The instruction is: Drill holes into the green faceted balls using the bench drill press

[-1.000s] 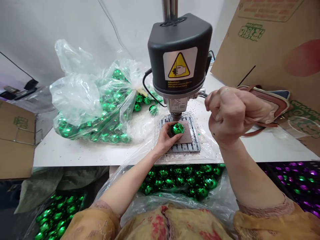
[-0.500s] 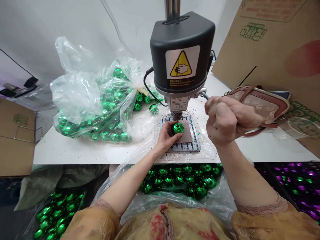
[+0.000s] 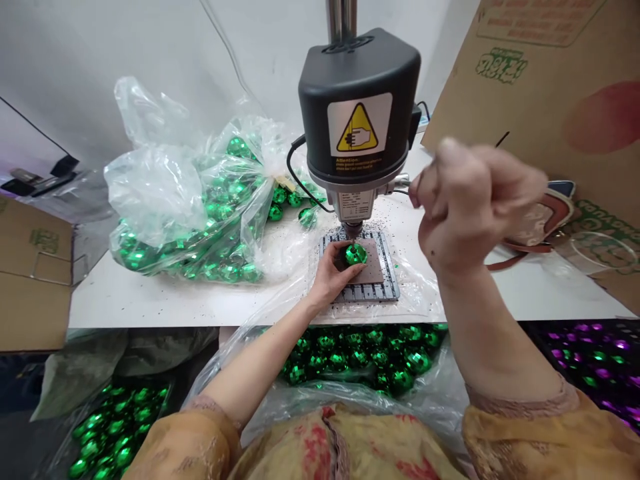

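My left hand (image 3: 336, 272) pinches a shiny green faceted ball (image 3: 356, 254) between thumb and fingers. The ball rests on a brown square board (image 3: 373, 267) over the slotted metal base plate (image 3: 390, 283), under the chuck (image 3: 353, 229) of a black drill press (image 3: 360, 107). A dark hole or spot shows on top of the ball. To the right of the machine, my right hand (image 3: 473, 203) is raised and closed round the drill press lever; the fist hides most of it, with the lever's hub (image 3: 401, 181) showing at the machine's side.
A clear plastic bag (image 3: 155, 193) of green balls lies on the white table (image 3: 150, 303) at left. More green balls (image 3: 357, 353) sit below the table's front edge. A cardboard box (image 3: 530, 100) and a handbag (image 3: 537, 223) stand at right. Dark specks surround the base plate.
My right hand has risen and moved slightly right with the lever. The chuck and bit appear lifted from the ball. My left hand keeps holding the ball in nearly the same place.
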{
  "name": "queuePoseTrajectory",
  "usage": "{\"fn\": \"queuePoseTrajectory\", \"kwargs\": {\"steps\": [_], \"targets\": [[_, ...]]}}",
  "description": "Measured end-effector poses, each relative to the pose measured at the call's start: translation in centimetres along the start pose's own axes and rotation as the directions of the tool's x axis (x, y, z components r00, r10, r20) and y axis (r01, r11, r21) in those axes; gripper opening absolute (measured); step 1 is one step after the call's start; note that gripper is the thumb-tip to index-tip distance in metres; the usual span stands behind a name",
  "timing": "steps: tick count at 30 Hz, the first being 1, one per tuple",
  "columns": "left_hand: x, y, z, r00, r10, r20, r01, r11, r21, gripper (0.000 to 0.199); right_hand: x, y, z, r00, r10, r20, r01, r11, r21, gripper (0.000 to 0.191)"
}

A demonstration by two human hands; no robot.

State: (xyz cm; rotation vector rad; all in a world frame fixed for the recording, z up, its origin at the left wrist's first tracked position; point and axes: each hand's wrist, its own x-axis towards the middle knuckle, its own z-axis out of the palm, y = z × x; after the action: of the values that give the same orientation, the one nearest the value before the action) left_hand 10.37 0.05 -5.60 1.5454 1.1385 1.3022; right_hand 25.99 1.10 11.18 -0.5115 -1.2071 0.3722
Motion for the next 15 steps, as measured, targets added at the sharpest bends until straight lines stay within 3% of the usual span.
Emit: {"fn": "queuePoseTrajectory", "kwargs": {"steps": [3,5,7,9,11,12,13,15], "targets": [[-1.2,1.2,-0.6,0.994,0.075,-0.082,-0.061,0.985,0.158,0.049,2.4,-0.3,1.1,0.999,-0.039,-0.021,0.043,0.976,0.212,0.043],[-3.1,2.4,-1.3,0.989,0.136,-0.066,-0.113,0.954,0.278,0.044,3.1,-0.1,1.4,0.999,-0.031,0.003,0.029,0.962,0.27,0.043],[-5.6,3.5,-2.2,0.976,0.189,0.109,-0.215,0.913,0.346,0.04,3.2,0.1,1.4,1.0,-0.028,0.008,0.025,0.963,0.27,0.043],[-7.9,4.6,-3.1,0.903,0.224,0.367,-0.355,0.869,0.344,0.044,3.1,0.2,1.3,1.0,-0.026,0.01,0.022,0.967,0.255,0.043],[-8.8,5.2,-4.2,0.842,0.249,0.479,-0.435,0.838,0.329,0.048,2.9,0.2,1.3,1.0,-0.029,0.004,0.027,0.97,0.242,0.044],[-8.5,5.4,-4.8,0.859,0.26,0.441,-0.43,0.833,0.348,0.045,2.9,0.2,1.3,0.999,-0.037,-0.012,0.039,0.969,0.246,0.045],[-7.6,5.4,-5.5,0.904,0.263,0.337,-0.387,0.838,0.385,0.038,2.9,0.2,1.3,0.999,-0.044,-0.024,0.048,0.967,0.25,0.045],[-4.1,5.1,-7.1,0.969,0.247,0.018,-0.228,0.862,0.453,0.022,2.9,0.3,1.3,0.998,-0.053,-0.042,0.062,0.965,0.254,0.045]]}}
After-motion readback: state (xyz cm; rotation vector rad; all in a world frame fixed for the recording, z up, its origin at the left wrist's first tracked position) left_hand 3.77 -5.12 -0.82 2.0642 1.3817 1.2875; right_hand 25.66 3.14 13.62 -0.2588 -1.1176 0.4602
